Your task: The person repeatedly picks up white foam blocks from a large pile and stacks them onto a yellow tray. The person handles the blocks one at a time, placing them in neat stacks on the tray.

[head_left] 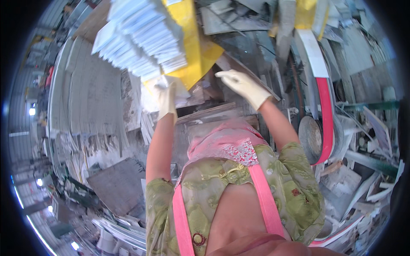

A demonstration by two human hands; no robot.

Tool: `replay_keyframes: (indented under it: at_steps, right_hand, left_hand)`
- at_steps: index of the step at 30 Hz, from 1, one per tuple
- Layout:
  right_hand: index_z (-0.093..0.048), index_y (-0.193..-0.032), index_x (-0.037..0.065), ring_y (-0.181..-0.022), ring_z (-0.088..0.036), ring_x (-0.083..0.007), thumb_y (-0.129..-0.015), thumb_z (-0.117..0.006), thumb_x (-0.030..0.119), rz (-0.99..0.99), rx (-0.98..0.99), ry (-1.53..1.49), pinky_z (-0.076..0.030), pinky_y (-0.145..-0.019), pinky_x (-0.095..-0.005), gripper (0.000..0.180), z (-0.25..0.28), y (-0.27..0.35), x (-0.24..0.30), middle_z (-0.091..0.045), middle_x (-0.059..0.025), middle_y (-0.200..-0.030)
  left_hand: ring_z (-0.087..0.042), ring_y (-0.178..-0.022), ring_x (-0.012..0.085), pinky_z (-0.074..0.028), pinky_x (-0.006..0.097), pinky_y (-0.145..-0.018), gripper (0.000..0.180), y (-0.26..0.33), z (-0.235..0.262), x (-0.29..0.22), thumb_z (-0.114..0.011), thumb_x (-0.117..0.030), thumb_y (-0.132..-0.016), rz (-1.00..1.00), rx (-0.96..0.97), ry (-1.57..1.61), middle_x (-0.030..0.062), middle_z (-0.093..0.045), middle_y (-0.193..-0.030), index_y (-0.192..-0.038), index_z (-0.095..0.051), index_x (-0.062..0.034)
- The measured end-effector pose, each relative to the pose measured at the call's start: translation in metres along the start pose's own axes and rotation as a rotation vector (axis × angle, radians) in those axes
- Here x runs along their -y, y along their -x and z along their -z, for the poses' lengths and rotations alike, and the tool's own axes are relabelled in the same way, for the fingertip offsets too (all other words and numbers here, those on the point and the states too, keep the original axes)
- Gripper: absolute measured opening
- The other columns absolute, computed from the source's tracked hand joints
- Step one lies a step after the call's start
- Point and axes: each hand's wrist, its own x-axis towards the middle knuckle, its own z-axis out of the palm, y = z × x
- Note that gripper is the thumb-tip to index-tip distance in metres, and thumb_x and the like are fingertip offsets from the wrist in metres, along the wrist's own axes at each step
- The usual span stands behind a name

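The left hand (pixel 165 96), in a cream-coloured glove, is at the near end of a tall stack of thin white rectangular slabs (pixel 141 40); blur prevents telling whether its fingers grasp a slab. The right hand (pixel 243 87), in a matching glove, is extended with fingers released, right of a flat yellow panel (pixel 193 47). The panel adjoins the stack's right side. A red-and-white looped belt (pixel 326 115) stands farther right.

It's a workshop — red-belted machine (pixel 325 113), stacked slabs (pixel 96 89) (mostly grey) and scattered scraps (pixel 379 129).
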Motion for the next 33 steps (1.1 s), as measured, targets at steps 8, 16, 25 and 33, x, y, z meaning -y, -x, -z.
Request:
replay_keyframes:
  at_steps: [8, 16, 25, 33]
  right_hand:
    - [-0.067, -0.129, 0.001, -0.128, -0.06, -0.0299, -0.103, -0.054, 0.039, -0.295, -0.778, 0.359, -0.045, -0.109, -0.0376, 0.048, 0.245, 0.13, -0.099, -0.067, -0.0167, -0.133]
    - [-0.056, -0.142, 0.012, -0.14, -0.046, -0.0283, -0.101, -0.052, 0.047, -0.502, -0.71, 1.042, -0.034, -0.117, -0.0453, 0.055, 0.332, 0.09, -0.142, -0.053, -0.0064, -0.149]
    - [-0.039, -0.156, 0.013, -0.152, -0.028, -0.028, -0.101, -0.05, 0.049, -0.646, -0.521, 1.199, -0.018, -0.123, -0.0559, 0.067, 0.323, 0.003, -0.146, -0.036, -0.0087, -0.163]
    - [-0.04, -0.155, 0.007, -0.152, -0.029, -0.0273, -0.098, -0.055, 0.05, -0.483, -0.553, 1.244, -0.015, -0.125, -0.0536, 0.073, 0.311, 0.049, -0.163, -0.038, -0.0141, -0.162]
  left_hand:
    - [-0.066, -0.104, 0.029, -0.059, 0.04, -0.083, 0.06, -0.01, -0.008, -0.007, -0.071, -0.017, -0.088, 0.008, 0.084, -0.146, 0.0215, -0.063, -0.119, -0.139, -0.045, 0.0007]
    - [-0.063, -0.111, 0.028, -0.056, 0.04, -0.091, 0.057, 0.014, -0.023, -0.034, -0.064, -0.02, -0.093, 0.045, 0.035, -0.187, 0.0185, -0.059, -0.129, -0.143, -0.043, -0.0009]
    - [-0.058, -0.123, 0.0299, -0.05, 0.043, -0.1, 0.07, 0.011, -0.034, -0.034, -0.064, -0.015, -0.092, 0.154, -0.045, -0.163, 0.0164, -0.053, -0.14, -0.154, -0.032, -0.0086]
    - [-0.063, -0.11, 0.031, -0.054, 0.04, -0.092, 0.063, -0.008, -0.029, -0.011, -0.067, -0.013, -0.088, 0.107, -0.069, -0.227, 0.0208, -0.057, -0.13, -0.144, -0.042, 0.0008]
